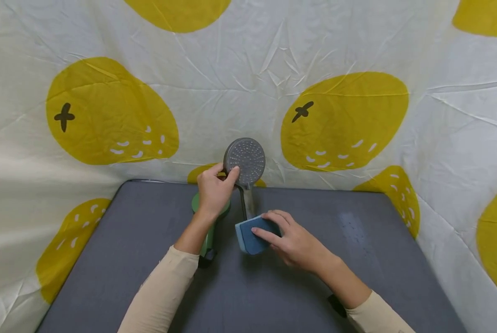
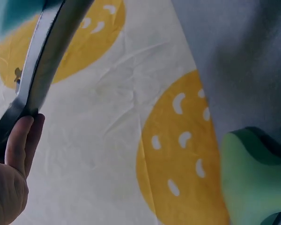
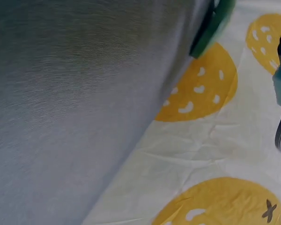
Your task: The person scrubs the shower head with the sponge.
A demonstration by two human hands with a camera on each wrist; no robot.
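Head view: two hands at a shower head over a grey tabletop (image 1: 356, 277).

The left hand (image 1: 213, 190) grips the round rim of the shower head (image 1: 245, 158), thumb on its nozzle face and fingers curled behind it, holding it upright with the face turned toward the camera. Its handle (image 1: 247, 202) runs down from the head to the right hand (image 1: 291, 240), which pinches a blue sponge (image 1: 250, 236) against the lower end of the handle, fingers laid over the sponge's top. A green object (image 1: 208, 236) sits on the tabletop just under the left wrist. Left wrist view shows fingertips (image 2: 23, 136) against the metal rim. A white cloth with yellow fruit shapes (image 1: 344, 120) hangs behind and beside the tabletop.
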